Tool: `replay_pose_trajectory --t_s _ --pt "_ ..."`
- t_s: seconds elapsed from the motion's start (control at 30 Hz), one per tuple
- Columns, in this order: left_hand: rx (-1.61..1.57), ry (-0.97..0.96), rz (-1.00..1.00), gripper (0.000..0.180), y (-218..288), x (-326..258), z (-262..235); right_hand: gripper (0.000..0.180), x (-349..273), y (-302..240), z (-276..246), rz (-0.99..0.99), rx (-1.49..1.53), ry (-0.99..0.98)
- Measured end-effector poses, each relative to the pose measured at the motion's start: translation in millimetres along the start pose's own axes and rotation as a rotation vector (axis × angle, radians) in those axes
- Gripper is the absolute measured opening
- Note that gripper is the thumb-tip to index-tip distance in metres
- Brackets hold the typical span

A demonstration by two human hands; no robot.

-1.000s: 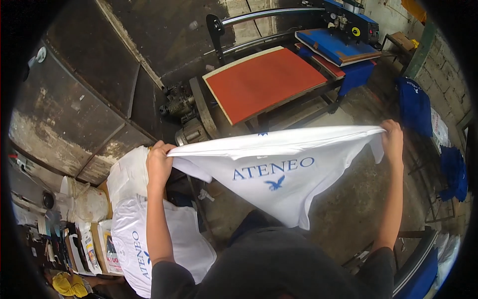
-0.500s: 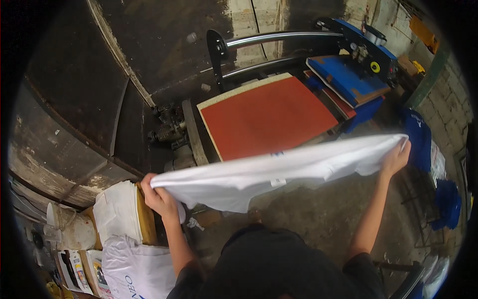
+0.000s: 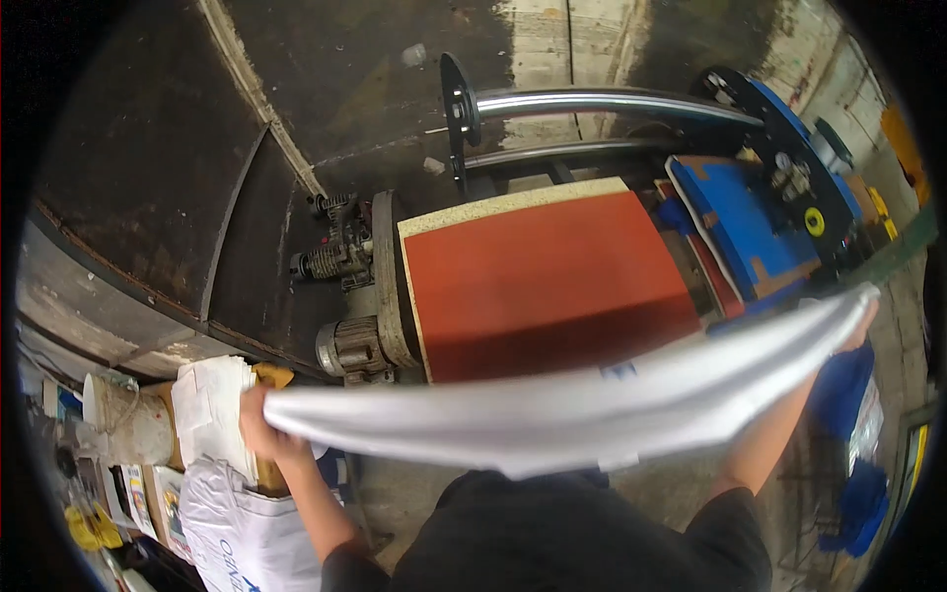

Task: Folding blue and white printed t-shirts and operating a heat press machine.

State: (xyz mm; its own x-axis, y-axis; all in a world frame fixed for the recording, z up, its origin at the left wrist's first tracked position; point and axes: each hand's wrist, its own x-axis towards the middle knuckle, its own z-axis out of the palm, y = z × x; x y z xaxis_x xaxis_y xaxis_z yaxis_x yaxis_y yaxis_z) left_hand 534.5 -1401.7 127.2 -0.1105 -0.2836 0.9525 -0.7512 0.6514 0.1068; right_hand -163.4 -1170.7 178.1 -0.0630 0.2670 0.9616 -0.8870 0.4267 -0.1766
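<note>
A white shirt (image 3: 513,419) is stretched wide between my two hands in front of my body, its cloth sagging and smeared by motion. My left hand (image 3: 264,429) is closed on its left end, close to a stack of white sheets. At the far right, my right hand (image 3: 864,326) grips the other end, partly hidden behind the fabric. A small blue print shows near the shirt's upper edge. Just beyond the cloth lies the flat red pad (image 3: 543,286) of a press, and the shirt overlaps its near edge in view.
Two chrome rails (image 3: 612,102) cross behind the pad, with a blue press plate (image 3: 745,217) at right. Left of the pad sits a motor (image 3: 353,347). White sheets (image 3: 209,409), a printed white shirt (image 3: 242,528) and a bucket (image 3: 128,419) stand at lower left.
My hands have spread farther apart, pulling the shirt wider and tauter. The right hand has moved right, the left slightly left and down. The view has shifted too.
</note>
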Motion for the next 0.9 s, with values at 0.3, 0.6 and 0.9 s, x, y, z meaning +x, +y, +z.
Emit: replay_pose_trajectory --t_s 0.3,0.6,0.9 --pt "0.19 -0.555 -0.213 0.024 -41 10 275 0.022 -185 -73 272 -0.198 -0.319 -0.933" --pt "0.141 -0.706 -0.536 0.027 46 -125 227 0.033 -291 -51 119 0.189 0.153 -1.233" --pt "0.462 -0.793 -0.69 0.023 131 -186 131 0.013 -275 -33 -11 0.226 0.113 -1.294"
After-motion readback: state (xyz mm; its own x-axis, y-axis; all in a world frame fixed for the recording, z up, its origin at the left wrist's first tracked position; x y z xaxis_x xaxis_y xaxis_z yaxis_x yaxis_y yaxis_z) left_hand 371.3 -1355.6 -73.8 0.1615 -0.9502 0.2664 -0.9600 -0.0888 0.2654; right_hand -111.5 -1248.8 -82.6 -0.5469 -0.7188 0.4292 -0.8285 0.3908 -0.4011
